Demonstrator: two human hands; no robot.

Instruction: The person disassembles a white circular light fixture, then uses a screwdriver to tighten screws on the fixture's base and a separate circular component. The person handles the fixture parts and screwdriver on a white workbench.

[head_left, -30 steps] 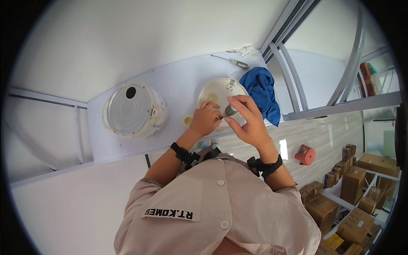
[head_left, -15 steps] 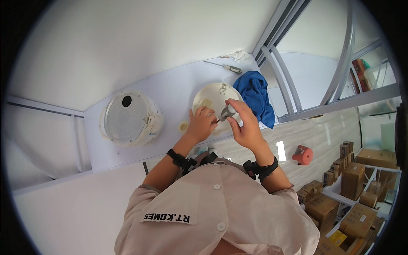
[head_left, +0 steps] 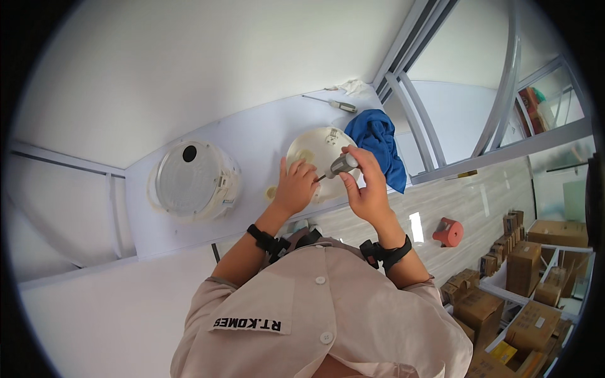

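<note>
A round white plastic cover lies on the light table, with a small fitting near its far edge. My right hand grips a screwdriver by its grey handle, thumb and fingers around it. The shaft slants down to the left toward the cover's near part; its tip is hidden by my left hand. Fingers apart, my left hand rests on the cover's near left part, its fingertips close to the shaft. Beside the left wrist sits a small cream-yellow ring, partly covered.
To the left stands a white drum-shaped housing with a black round spot. A blue cloth lies right of the cover, another screwdriver beyond it. A metal frame borders the right; a red stool and cartons stand below.
The screwdriver handle has swung slightly right and leans lower, with my right hand following. My left fingers have shifted slightly on the cover.
</note>
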